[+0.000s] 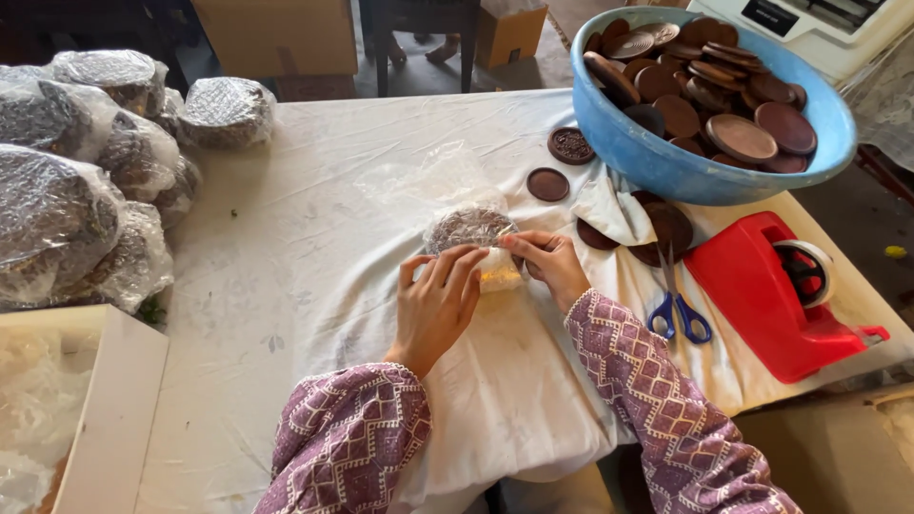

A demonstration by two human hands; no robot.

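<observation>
1. Reaching in from the bottom edge, two forearms in purple patterned sleeves (657,381) angle toward the middle of the table.
2. Left hand (438,295) palm down, fingers curled forward, tips pressing the near edge of a clear plastic bag (471,233) that holds a dark round disc.
3. Right hand (552,262) just beside it, fingers pinching the same bag from the right; both hands close together and clamped on the bag, thumbs hidden.
4. Bag lies on the white cloth (314,286) near table centre, touching both hands; more loose clear film spreads behind it.
5. White box (114,400) at near left, open, crumpled clear plastic inside.
6. Blue-handled scissors (678,309) lie right of the right hand, blades pointing away; red tape dispenser (771,295) just beside them at the table's right edge.
7. Loose brown discs (548,184) lie on the cloth beyond the bag, some partly under a cloth fold.
8. Blue bowl (666,167) at far right, heaped with brown round discs, some flat, some tilted.
9. Wrapped bundles (86,181) of dark discs in clear film are piled at far left, touching each other.
10. Cardboard boxes (286,33) stand beyond the table.
</observation>
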